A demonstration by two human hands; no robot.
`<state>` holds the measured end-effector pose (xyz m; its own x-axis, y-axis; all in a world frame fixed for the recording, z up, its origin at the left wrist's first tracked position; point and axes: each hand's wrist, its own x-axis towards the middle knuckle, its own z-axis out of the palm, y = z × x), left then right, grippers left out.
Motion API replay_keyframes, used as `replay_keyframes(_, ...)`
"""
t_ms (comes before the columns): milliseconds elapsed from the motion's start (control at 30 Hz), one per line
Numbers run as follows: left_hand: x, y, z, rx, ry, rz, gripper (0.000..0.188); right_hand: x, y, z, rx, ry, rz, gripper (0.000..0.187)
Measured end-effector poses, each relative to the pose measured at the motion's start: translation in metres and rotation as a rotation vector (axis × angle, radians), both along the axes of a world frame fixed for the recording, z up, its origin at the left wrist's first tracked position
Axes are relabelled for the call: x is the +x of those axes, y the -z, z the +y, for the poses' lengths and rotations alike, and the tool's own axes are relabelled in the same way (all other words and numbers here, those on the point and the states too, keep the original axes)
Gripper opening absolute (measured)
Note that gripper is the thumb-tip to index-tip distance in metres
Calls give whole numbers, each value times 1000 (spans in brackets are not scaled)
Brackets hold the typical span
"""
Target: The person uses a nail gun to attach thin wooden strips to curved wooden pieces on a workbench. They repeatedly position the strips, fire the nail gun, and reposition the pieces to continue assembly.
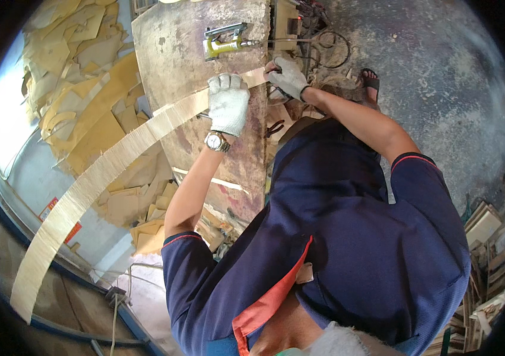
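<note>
A long, pale strip of thin wood or board (pixel 107 163) curves from the worktable out to the lower left. My left hand (pixel 228 104), in a white knit glove with a watch at the wrist, is closed over the strip near its table end. At that end my right hand (pixel 290 78), gloved with bare fingertips showing, pinches the strip's tip by the table's right edge. Above both hands, a yellow-green air stapler (pixel 224 45) lies on its side, joined to a hose.
The stained worktable (pixel 199 35) stands in front of me. Yellowish sheet offcuts (pixel 95 118) are heaped to the left. Red-handled pliers (pixel 275 127) lie near the table's right edge. The hose (pixel 338 50) coils at the upper right. Wood pieces (pixel 484 225) are stacked at the right.
</note>
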<state>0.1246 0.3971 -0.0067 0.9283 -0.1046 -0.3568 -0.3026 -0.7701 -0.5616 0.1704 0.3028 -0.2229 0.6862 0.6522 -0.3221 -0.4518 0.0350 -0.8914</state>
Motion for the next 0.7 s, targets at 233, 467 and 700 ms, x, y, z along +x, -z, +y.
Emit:
replay_keyframes(233,2,-3,0,-50,11,-11,14,5,7,-8,8,-155,-497,48)
replay_keyframes(467,3,-3,-3,-67,-1,-25,12,5,18,-3,150,-26,-749,44)
replay_keyframes(700,2,18,-5,-29,31,-44,15,7,23,-2,124,-53,-769,45)
